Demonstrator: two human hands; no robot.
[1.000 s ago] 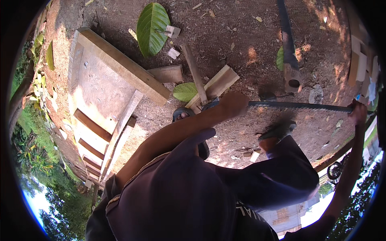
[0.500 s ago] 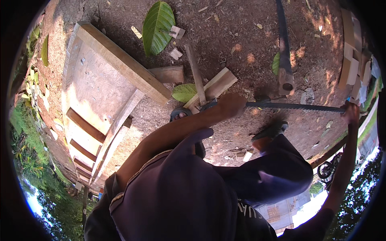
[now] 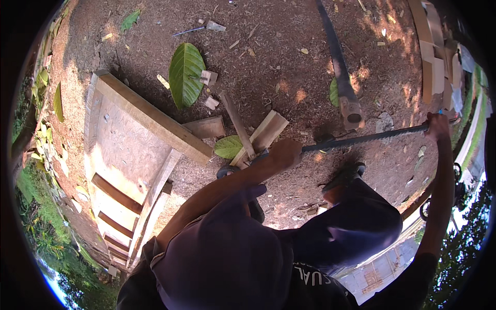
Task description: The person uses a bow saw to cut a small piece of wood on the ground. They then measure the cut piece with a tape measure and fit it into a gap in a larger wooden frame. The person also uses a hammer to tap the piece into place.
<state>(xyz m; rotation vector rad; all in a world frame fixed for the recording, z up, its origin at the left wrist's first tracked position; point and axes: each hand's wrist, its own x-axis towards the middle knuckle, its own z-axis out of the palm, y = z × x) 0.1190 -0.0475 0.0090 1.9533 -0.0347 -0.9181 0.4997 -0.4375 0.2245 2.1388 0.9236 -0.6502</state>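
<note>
A long, dark, toothed saw blade point(image 3: 367, 138) stretches between my hands, over the ground in front of my feet. My left hand point(image 3: 285, 154) is closed around its left end, next to a light wooden block and a thin stick. Out to the right, my right hand point(image 3: 439, 126) is closed at the blade's other end. A small blue bit shows above those fingers, too small to make out. Beyond the blade, a second saw point(image 3: 336, 57) lies on the soil, its holed end point(image 3: 353, 116) toward me.
At left stands a wooden frame with slats point(image 3: 150, 116). Wood offcuts point(image 3: 271, 129), a thin stick point(image 3: 236, 121) and a large green leaf point(image 3: 186, 76) lie ahead. Stacked boards or cardboard point(image 3: 429, 57) sit at far right. My sandalled foot point(image 3: 343, 181) is below the blade.
The blade has tilted, its right end now farther from me along with my right hand. My view has shifted, so the ground things sit lower and more to the left.
</note>
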